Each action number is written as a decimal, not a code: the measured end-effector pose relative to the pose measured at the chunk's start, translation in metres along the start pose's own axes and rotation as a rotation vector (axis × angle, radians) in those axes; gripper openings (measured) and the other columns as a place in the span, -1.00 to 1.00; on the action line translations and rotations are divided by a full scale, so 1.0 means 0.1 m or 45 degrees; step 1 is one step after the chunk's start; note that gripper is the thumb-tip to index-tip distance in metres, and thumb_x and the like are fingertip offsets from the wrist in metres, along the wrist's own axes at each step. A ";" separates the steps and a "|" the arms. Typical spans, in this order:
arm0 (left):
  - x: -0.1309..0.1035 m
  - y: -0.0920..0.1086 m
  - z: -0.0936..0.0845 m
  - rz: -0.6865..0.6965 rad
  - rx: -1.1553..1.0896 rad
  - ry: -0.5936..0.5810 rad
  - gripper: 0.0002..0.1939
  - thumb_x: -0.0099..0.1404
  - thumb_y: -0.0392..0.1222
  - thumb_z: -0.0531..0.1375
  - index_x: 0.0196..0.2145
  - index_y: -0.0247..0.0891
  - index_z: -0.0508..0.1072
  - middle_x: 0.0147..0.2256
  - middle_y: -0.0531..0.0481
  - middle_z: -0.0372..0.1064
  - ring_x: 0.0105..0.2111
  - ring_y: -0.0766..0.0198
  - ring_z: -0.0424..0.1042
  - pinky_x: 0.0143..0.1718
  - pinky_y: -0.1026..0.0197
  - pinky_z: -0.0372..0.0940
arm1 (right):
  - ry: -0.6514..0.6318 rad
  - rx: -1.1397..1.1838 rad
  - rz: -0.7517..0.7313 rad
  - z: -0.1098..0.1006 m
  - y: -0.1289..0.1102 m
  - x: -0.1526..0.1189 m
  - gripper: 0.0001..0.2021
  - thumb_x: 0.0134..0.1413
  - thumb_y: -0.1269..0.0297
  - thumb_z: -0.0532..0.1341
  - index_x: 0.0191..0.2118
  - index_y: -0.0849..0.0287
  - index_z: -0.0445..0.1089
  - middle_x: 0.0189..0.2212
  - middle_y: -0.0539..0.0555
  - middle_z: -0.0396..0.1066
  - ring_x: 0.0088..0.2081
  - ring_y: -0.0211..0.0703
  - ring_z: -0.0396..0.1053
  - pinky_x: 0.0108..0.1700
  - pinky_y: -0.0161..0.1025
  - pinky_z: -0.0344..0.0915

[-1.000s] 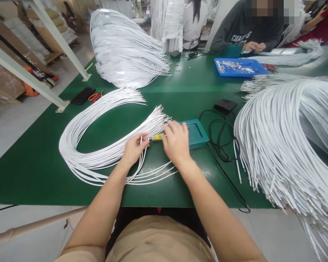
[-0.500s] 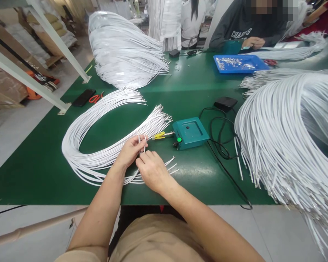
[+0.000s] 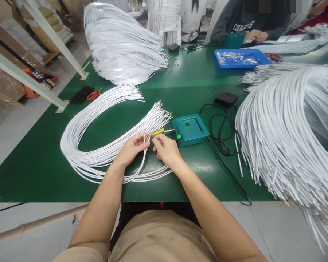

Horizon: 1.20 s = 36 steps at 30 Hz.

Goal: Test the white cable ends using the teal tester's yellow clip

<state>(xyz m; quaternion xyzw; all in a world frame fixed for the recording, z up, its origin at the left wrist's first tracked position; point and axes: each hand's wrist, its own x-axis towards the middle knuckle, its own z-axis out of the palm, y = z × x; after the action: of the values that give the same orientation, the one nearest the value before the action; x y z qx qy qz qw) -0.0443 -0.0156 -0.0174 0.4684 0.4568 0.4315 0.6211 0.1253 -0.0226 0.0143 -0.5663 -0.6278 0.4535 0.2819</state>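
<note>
Pinched in my left hand (image 3: 133,147) are thin white wires (image 3: 143,160), their ends near the yellow-tipped tool (image 3: 159,131) of a teal device (image 3: 190,129) with a green button. My right hand (image 3: 166,150) is just right of those ends, fingers bent; whether it holds anything is too small to tell. A curved bundle of white wires (image 3: 73,127) lies left of and behind my hands. Several loose wires (image 3: 150,177) run across the table in front of them.
Large white wire bundles (image 3: 120,43) (image 3: 278,120) lie at the back left and at the right. A blue tray (image 3: 242,58) holds small metal parts. Black cables (image 3: 221,134), a black box (image 3: 226,99), a phone (image 3: 82,94) and red scissors (image 3: 94,94) rest on the green table (image 3: 38,174). A co-worker sits opposite.
My right hand has moved right and slightly up, away from my left fingers. The wires between my left fingers have shifted right, closer to the yellow tool. The view has tilted slightly.
</note>
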 end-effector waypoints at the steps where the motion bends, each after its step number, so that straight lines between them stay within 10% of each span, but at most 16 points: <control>1: 0.01 0.00 0.01 0.017 0.005 0.015 -0.52 0.04 -0.18 0.37 -0.04 -0.22 0.46 -0.35 0.04 0.40 -0.38 0.38 0.36 -0.33 0.33 0.26 | 0.016 0.175 0.018 0.00 0.01 0.06 -0.79 0.17 0.13 0.06 -0.32 0.12 0.35 -0.50 -0.03 0.43 -0.63 -0.34 0.30 -0.58 -0.38 0.23; 12: 0.00 -0.01 0.06 0.002 0.073 0.010 -0.46 0.05 -0.16 0.36 -0.02 -0.22 0.33 -0.36 0.05 0.39 -0.38 0.35 0.42 -0.41 0.35 0.26 | 0.124 0.860 0.004 0.16 0.15 0.18 -0.80 -0.14 0.16 0.30 -0.47 0.22 0.42 -0.73 -0.12 0.23 -0.69 -0.39 0.15 -0.63 -0.39 0.18; 20: 0.01 -0.01 0.08 0.057 0.070 0.029 -0.45 0.06 -0.14 0.35 0.00 -0.23 0.31 -0.40 0.07 0.38 -0.43 0.37 0.42 -0.46 0.36 0.22 | -0.110 1.389 0.169 0.17 0.17 0.17 -0.79 -0.22 0.21 0.34 -0.47 0.25 0.40 -0.67 -0.13 0.21 -0.67 -0.46 0.07 -0.61 -0.41 0.07; 36: -0.02 -0.01 0.09 0.074 0.108 -0.141 -0.39 0.17 -0.21 0.28 0.14 -0.20 0.20 -0.34 0.06 0.39 -0.38 0.37 0.45 -0.31 0.30 0.32 | -0.514 1.428 0.350 0.08 0.25 0.24 -0.67 -0.08 0.04 0.31 -0.51 0.21 0.29 -0.78 -0.25 -0.08 -0.71 -0.47 -0.16 -0.57 -0.41 0.12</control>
<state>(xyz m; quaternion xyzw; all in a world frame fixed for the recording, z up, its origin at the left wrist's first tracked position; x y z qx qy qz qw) -0.0359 -0.0197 -0.0168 0.5305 0.4257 0.4032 0.6122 0.1246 -0.0033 -0.0149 -0.3102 -0.2557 0.8455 0.3515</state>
